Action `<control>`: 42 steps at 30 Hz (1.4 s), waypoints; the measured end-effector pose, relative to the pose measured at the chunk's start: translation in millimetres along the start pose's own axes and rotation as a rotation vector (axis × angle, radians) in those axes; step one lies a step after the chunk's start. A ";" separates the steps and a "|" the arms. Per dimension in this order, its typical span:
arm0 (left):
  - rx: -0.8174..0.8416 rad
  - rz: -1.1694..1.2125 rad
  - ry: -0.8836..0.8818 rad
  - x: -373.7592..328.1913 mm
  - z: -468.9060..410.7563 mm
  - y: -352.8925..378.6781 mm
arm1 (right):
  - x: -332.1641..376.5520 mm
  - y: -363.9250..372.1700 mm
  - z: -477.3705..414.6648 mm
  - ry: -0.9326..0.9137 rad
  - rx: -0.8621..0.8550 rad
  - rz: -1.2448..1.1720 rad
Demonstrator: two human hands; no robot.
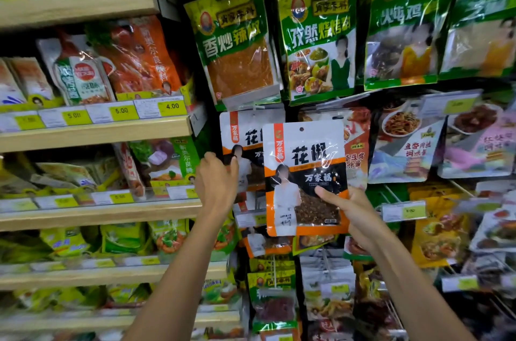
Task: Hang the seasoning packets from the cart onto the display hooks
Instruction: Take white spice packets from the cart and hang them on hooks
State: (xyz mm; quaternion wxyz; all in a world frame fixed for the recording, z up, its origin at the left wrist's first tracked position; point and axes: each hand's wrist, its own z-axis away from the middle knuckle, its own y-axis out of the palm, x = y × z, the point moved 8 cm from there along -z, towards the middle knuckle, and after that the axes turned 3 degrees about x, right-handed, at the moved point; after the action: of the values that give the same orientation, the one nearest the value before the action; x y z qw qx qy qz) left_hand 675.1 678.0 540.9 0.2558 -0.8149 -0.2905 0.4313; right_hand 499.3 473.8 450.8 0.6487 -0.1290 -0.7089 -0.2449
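My right hand (353, 213) holds a white, orange and black seasoning packet (304, 170) upright by its lower right corner, thumb across the front. The hang hole near the packet's top edge is free. Behind it and to the left, a matching packet (243, 142) hangs on a display hook (255, 108). My left hand (217, 181) pinches the left edge of that hanging packet. The cart is out of view.
Green seasoning packets (237, 44) hang in a row above, with more packets on hooks to the right (405, 142) and below (272, 293). Wooden shelves (92, 132) with price tags and bagged goods fill the left side.
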 end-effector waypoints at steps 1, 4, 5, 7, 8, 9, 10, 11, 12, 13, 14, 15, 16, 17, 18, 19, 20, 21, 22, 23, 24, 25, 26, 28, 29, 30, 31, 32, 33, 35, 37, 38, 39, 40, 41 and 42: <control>-0.090 -0.012 0.065 -2.9 2.7 -16.8 | -0.7 5.3 0.2 -0.001 0.012 0.002; -0.401 0.000 0.366 -17.4 5.4 -69.2 | -2.6 19.5 -1.3 -0.005 0.026 0.017; -0.516 -0.046 0.464 -19.9 4.3 -82.5 | -3.6 22.5 -2.5 0.000 0.017 0.034; -0.661 -0.145 0.570 -16.2 -6.2 -97.6 | -2.3 31.7 -4.0 -0.001 0.034 0.056; -0.682 -0.195 0.579 -11.4 -15.4 -99.4 | -0.5 36.8 -4.4 -0.005 0.052 0.052; -0.682 -0.241 0.574 -5.7 -24.4 -98.6 | 1.2 40.7 -5.4 -0.012 0.068 0.042; -0.667 -0.272 0.567 0.5 -32.7 -95.7 | 3.4 44.2 -6.1 -0.011 0.076 0.036; -0.645 -0.290 0.563 6.1 -39.3 -91.9 | 5.0 47.1 -7.4 -0.010 0.084 0.038; -0.624 -0.300 0.563 10.7 -44.2 -88.1 | 7.2 50.6 -8.9 -0.016 0.096 0.036; -0.610 -0.307 0.566 14.1 -47.6 -84.5 | 9.4 54.5 -11.0 -0.023 0.109 0.040; -0.604 -0.310 0.574 16.8 -49.9 -81.6 | 12.2 58.7 -12.6 -0.030 0.120 0.049; -0.604 -0.313 0.582 18.6 -51.5 -79.4 | 14.2 62.1 -14.8 -0.035 0.124 0.057; -0.608 -0.312 0.586 20.4 -52.6 -78.0 | 15.2 64.7 -17.7 -0.034 0.123 0.064; -0.615 -0.305 0.590 21.7 -53.4 -76.8 | 15.6 66.4 -21.3 -0.029 0.116 0.069; -0.619 -0.291 0.594 23.2 -54.0 -75.7 | 16.4 68.5 -24.1 -0.025 0.109 0.072; -0.620 -0.275 0.597 24.2 -54.5 -75.1 | 17.6 71.4 -26.8 -0.026 0.111 0.073; -0.620 -0.262 0.601 24.7 -54.6 -74.8 | 18.7 74.6 -29.7 -0.031 0.114 0.069; -0.621 -0.253 0.605 24.9 -54.3 -74.6 | 19.4 77.8 -32.4 -0.035 0.118 0.067; -0.626 -0.247 0.608 25.1 -54.1 -74.5 | 20.1 81.2 -34.9 -0.039 0.122 0.065; -0.628 -0.243 0.608 25.5 -54.1 -74.3 | 20.7 84.3 -37.4 -0.041 0.126 0.063; -0.630 -0.238 0.609 26.0 -54.2 -74.2 | 20.9 86.1 -39.9 -0.041 0.125 0.058; -0.631 -0.235 0.612 26.3 -54.5 -74.1 | 21.1 86.9 -42.2 -0.039 0.119 0.056; -0.633 -0.233 0.615 26.7 -54.6 -73.9 | 21.3 87.3 -43.9 -0.035 0.113 0.054; -0.627 -0.228 0.621 27.4 -55.2 -73.4 | 19.6 87.1 -47.2 -0.021 0.106 0.037; -0.618 -0.221 0.623 27.6 -55.6 -73.1 | 18.1 85.8 -48.0 -0.011 0.091 0.032; -0.607 -0.214 0.622 28.1 -55.8 -72.6 | 15.9 84.4 -48.6 0.002 0.076 0.032; -0.595 -0.211 0.619 28.4 -55.7 -72.1 | 14.1 83.0 -50.0 0.009 0.066 0.035; -0.588 -0.211 0.617 28.4 -55.8 -71.9 | 12.7 82.7 -51.1 0.015 0.063 0.035; -0.583 -0.212 0.614 28.4 -55.7 -71.8 | 12.0 82.8 -52.5 0.017 0.058 0.032; -0.576 -0.215 0.607 28.2 -55.6 -72.2 | 11.2 83.4 -56.3 0.014 0.050 0.019; -0.564 -0.214 0.600 28.0 -55.6 -72.7 | 11.8 83.3 -61.5 -0.011 0.035 -0.001; -0.558 -0.214 0.597 27.8 -55.7 -72.7 | 12.3 83.7 -64.5 -0.020 0.023 0.000; -0.552 -0.214 0.595 27.7 -55.5 -72.6 | 12.4 83.7 -67.0 -0.031 0.010 0.006; -0.548 -0.214 0.595 27.7 -55.3 -72.5 | 11.9 83.4 -69.0 -0.039 -0.007 0.012; -0.544 -0.213 0.596 27.8 -55.0 -72.3 | 11.6 82.7 -71.0 -0.041 -0.021 0.013; -0.542 -0.214 0.595 27.9 -55.1 -72.4 | 9.9 82.3 -74.9 -0.030 -0.027 0.009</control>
State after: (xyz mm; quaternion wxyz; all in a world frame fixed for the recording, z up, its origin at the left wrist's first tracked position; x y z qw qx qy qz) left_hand 716.5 738.9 601.1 0.1482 -0.9072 -0.3898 0.0558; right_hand 603.4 503.6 478.3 0.6374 -0.1446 -0.7146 -0.2494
